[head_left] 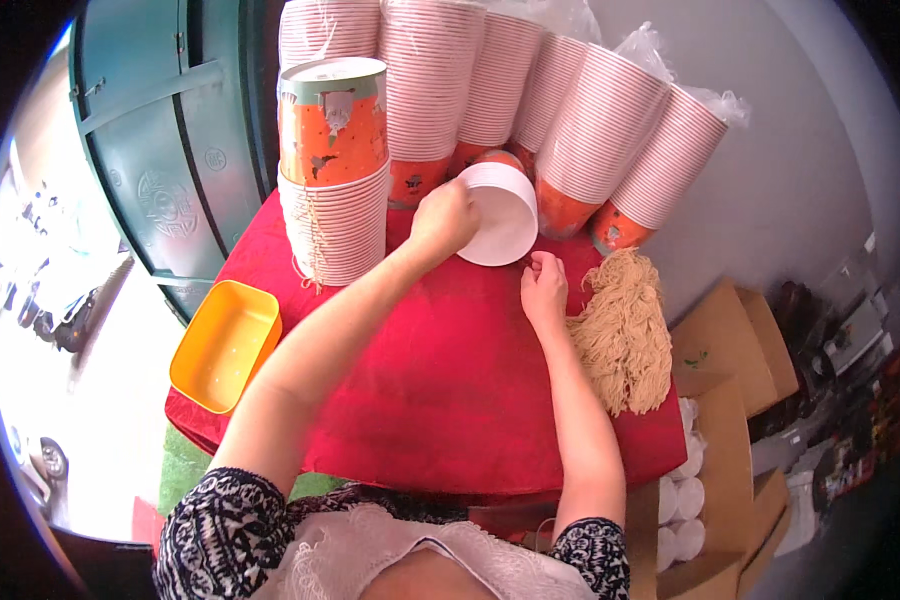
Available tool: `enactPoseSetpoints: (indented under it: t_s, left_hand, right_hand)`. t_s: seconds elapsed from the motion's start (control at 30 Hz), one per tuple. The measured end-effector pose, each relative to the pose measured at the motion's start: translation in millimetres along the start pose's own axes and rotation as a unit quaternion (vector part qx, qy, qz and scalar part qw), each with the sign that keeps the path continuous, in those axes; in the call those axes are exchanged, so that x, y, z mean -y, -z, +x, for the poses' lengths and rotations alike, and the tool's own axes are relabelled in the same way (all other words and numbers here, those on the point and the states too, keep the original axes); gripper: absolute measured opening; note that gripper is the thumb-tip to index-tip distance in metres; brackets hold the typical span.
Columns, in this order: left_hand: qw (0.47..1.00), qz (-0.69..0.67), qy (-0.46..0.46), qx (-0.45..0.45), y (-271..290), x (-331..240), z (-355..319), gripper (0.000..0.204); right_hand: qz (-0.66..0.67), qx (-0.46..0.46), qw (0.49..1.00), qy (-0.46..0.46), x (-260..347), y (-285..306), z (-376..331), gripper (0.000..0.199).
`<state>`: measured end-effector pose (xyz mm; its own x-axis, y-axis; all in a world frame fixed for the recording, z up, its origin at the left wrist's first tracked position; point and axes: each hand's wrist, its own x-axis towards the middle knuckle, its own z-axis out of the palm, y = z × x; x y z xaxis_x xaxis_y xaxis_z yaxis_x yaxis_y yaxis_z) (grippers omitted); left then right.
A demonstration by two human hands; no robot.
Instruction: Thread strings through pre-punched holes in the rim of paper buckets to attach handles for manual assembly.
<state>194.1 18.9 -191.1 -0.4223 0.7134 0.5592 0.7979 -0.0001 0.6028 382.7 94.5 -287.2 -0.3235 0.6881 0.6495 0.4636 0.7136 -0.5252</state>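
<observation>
A paper tub (500, 222), white inside with an orange outside, lies tipped with its mouth toward me at the middle of the red table (420, 380). My left hand (447, 218) is closed at the left side of its rim, knuckles up. Just below the tub's right side is my right hand (544, 285), its fingers curled; anything between them is hidden. A thick bundle of beige cords (625, 335) lies to the right of that hand. Left of my left hand stands an upside-down stack of tubs (335, 215), with thin cords hanging down its side.
Tall stacks of paper tubs (430, 90) in clear plastic line the table's far side. A yellow plastic box (225, 345) sits at the left edge. Beyond it is a green metal door (165, 150). To the right, a cardboard box (725, 450) holds white round items.
</observation>
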Motion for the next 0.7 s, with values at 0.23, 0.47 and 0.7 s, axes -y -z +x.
enactPoseSetpoints:
  t_s: [0.23, 0.47, 0.7]
  left_hand:
    - [0.978, -0.086, 0.166, -0.089, -73.2, 83.9, -8.5, 0.033]
    - [0.961, -0.118, 0.199, -0.152, -91.5, 91.6, -10.6, 0.024]
    - [0.955, -0.125, 0.189, -0.192, -94.3, 88.5, -16.6, 0.019]
  right_hand:
    - [0.023, -0.089, 0.995, -0.033, -30.6, -23.6, 30.0, 0.029]
    - [-0.011, -0.108, 0.994, -0.008, -20.9, -32.2, 41.1, 0.020]
    - [-0.052, -0.131, 0.990, 0.010, -19.9, -36.0, 37.5, 0.016]
